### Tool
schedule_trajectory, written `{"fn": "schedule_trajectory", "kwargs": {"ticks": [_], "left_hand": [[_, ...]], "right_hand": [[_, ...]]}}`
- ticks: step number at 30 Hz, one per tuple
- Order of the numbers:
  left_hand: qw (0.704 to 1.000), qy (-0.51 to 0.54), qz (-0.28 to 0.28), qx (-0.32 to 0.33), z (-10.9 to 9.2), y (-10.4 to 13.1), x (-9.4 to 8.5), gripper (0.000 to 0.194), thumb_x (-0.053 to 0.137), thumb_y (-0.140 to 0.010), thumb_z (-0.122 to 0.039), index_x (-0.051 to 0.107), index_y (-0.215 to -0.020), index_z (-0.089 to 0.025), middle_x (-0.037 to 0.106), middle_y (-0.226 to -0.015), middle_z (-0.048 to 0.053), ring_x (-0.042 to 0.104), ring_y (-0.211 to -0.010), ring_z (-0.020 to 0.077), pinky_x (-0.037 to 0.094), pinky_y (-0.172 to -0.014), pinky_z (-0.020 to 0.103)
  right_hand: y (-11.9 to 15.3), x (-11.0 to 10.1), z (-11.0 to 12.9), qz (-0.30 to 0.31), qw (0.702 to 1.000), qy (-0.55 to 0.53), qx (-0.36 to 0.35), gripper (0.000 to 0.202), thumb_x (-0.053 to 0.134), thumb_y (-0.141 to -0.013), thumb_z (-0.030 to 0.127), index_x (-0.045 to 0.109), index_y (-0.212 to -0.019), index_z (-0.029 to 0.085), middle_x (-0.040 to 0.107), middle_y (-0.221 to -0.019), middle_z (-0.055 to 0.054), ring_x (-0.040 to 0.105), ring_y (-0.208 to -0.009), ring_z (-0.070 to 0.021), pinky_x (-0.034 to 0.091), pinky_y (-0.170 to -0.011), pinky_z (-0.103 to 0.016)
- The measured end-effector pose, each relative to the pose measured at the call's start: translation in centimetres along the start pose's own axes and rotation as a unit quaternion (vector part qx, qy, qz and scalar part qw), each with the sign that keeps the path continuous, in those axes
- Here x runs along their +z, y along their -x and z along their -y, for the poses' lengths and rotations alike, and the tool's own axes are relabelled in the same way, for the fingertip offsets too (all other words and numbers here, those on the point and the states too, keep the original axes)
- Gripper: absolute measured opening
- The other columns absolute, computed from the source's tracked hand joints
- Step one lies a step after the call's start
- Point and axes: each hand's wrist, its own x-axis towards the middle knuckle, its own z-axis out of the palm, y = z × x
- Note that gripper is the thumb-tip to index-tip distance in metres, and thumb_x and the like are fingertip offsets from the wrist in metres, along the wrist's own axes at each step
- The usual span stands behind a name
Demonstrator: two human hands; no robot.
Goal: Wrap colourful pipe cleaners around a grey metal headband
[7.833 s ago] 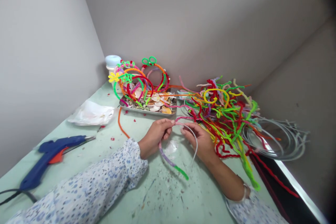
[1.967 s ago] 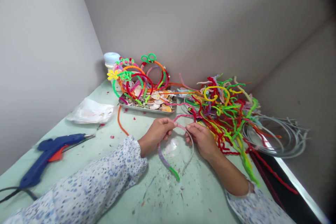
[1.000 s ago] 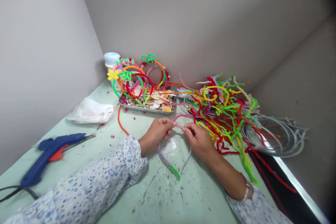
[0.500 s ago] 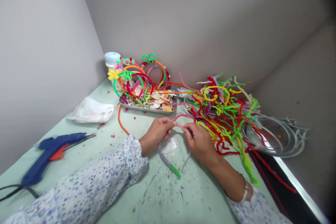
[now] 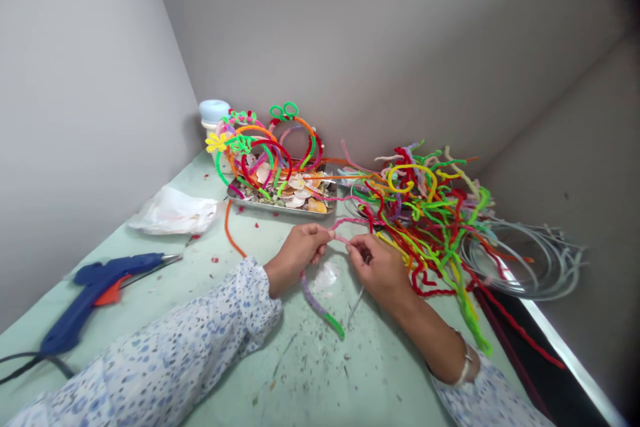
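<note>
Between my two hands is a thin headband (image 5: 314,303), partly wrapped in pipe cleaner. One end hangs below my left hand, purple and then green at the tip. From under my right hand its other end shows as a bare grey band (image 5: 356,307). My left hand (image 5: 299,255) pinches the band at its pink stretch with thumb and forefinger. Close by on the right, my right hand (image 5: 383,272) pinches the same pink part, fingers curled. A pink pipe cleaner (image 5: 353,219) runs behind the hands; whether it joins the band is hidden.
A metal tray (image 5: 285,211) holds shells and several finished colourful headbands (image 5: 273,140). Tangled pipe cleaners (image 5: 435,207) and a stack of bare grey headbands (image 5: 540,267) lie right. On the left are a blue glue gun (image 5: 90,300), a white plastic bag (image 5: 173,211) and a blue-lidded bottle (image 5: 214,111).
Both hands stay almost in place on the headband. The fingers of my right hand have shifted a little, and the bare grey end has moved slightly to the right.
</note>
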Motion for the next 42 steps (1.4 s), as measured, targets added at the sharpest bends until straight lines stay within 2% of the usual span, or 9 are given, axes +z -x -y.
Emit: {"fn": "schedule_trajectory", "kwargs": {"ticks": [8, 11, 13, 16, 20, 25, 32, 35, 42], "left_hand": [[1.0, 0.0, 0.009, 0.008, 0.3, 0.1, 0.0, 0.022, 0.059, -0.075, -0.036, 0.054, -0.071, -0.015, 0.044, -0.05, -0.006, 0.034, -0.033, 0.0036, 0.02, -0.032, 0.018], [1.0, 0.007, 0.004, -0.001, 0.2, 0.0, 0.0, 0.021, 0.058, -0.074, -0.036, 0.055, -0.071, -0.015, 0.044, -0.049, -0.006, 0.032, -0.032, 0.0032, 0.018, -0.032, 0.018], [1.0, 0.019, -0.001, 0.0, -0.1, 0.0, 0.0, 0.021, 0.058, -0.075, -0.034, 0.054, -0.069, -0.015, 0.044, -0.05, -0.006, 0.031, -0.033, 0.0026, 0.016, -0.033, 0.018], [0.999, 0.044, -0.01, 0.001, -0.5, 0.1, 0.1, 0.02, 0.058, -0.074, -0.033, 0.052, -0.067, -0.014, 0.043, -0.051, -0.006, 0.03, -0.035, 0.0017, 0.017, -0.034, 0.018], [0.998, 0.054, -0.026, 0.002, -0.7, 0.2, 0.1, 0.022, 0.06, -0.073, -0.034, 0.051, -0.067, -0.015, 0.042, -0.05, -0.007, 0.03, -0.036, 0.002, 0.017, -0.035, 0.018], [0.999, 0.032, -0.017, 0.028, -0.1, 0.2, 0.0, 0.026, 0.06, -0.074, -0.04, 0.052, -0.068, -0.015, 0.044, -0.049, -0.006, 0.03, -0.035, 0.0027, 0.017, -0.034, 0.018], [0.999, 0.026, -0.011, 0.029, -0.1, 0.3, 0.0, 0.027, 0.06, -0.074, -0.041, 0.051, -0.069, -0.016, 0.044, -0.049, -0.006, 0.031, -0.035, 0.0028, 0.017, -0.035, 0.018], [0.999, 0.025, -0.013, 0.026, -0.3, 0.3, 0.0, 0.025, 0.06, -0.074, -0.039, 0.052, -0.07, -0.016, 0.044, -0.048, -0.006, 0.031, -0.035, 0.0028, 0.018, -0.035, 0.018], [0.999, 0.027, -0.01, 0.023, -0.2, 0.2, 0.0, 0.024, 0.06, -0.074, -0.039, 0.055, -0.075, -0.015, 0.043, -0.049, -0.007, 0.031, -0.034, 0.0032, 0.02, -0.034, 0.018]], "right_hand": [[0.2, 0.1, 0.4, -0.026, 0.993, 0.107, -0.033, 0.009, 0.054, -0.079, 0.019, 0.063, -0.077, 0.017, 0.066, -0.07, -0.003, 0.059, -0.062, -0.0156, 0.039, -0.058, -0.025], [0.0, -0.2, 0.6, -0.011, 0.999, 0.021, 0.027, 0.009, 0.056, -0.079, 0.023, 0.062, -0.076, 0.017, 0.066, -0.07, -0.003, 0.058, -0.061, -0.0154, 0.04, -0.058, -0.025], [-0.2, -0.5, 0.6, 0.007, 0.99, -0.092, 0.108, 0.015, 0.057, -0.08, 0.031, 0.061, -0.076, 0.017, 0.064, -0.066, -0.002, 0.057, -0.057, -0.0142, 0.041, -0.056, -0.024], [-0.4, -0.6, 0.3, 0.054, 0.936, -0.265, 0.225, 0.03, 0.053, -0.083, 0.043, 0.059, -0.07, 0.017, 0.059, -0.057, -0.001, 0.054, -0.051, -0.0124, 0.042, -0.051, -0.023], [-0.5, -0.2, 0.0, 0.116, 0.832, -0.425, 0.339, 0.034, 0.056, -0.08, 0.047, 0.062, -0.072, 0.014, 0.06, -0.058, -0.002, 0.051, -0.042, -0.0088, 0.033, -0.037, -0.019], [-0.7, -0.3, -0.2, 0.134, 0.745, -0.53, 0.382, 0.025, 0.064, -0.075, 0.036, 0.066, -0.078, 0.011, 0.06, -0.06, -0.001, 0.052, -0.043, -0.006, 0.027, -0.032, -0.013], [-1.0, -0.8, -0.4, 0.16, 0.63, -0.611, 0.453, 0.016, 0.061, -0.076, 0.026, 0.067, -0.08, 0.011, 0.057, -0.057, 0.0, 0.047, -0.04, -0.0049, 0.028, -0.03, -0.013], [-1.0, -0.9, -0.3, 0.164, 0.613, -0.624, 0.456, 0.012, 0.063, -0.075, 0.024, 0.066, -0.079, 0.013, 0.054, -0.058, 0.001, 0.043, -0.039, -0.0034, 0.024, -0.029, -0.013], [-1.0, -0.9, -0.2, 0.148, 0.633, -0.618, 0.442, 0.009, 0.064, -0.073, 0.022, 0.063, -0.078, 0.014, 0.053, -0.06, 0.003, 0.038, -0.038, -0.0025, 0.024, -0.029, -0.014]]}}
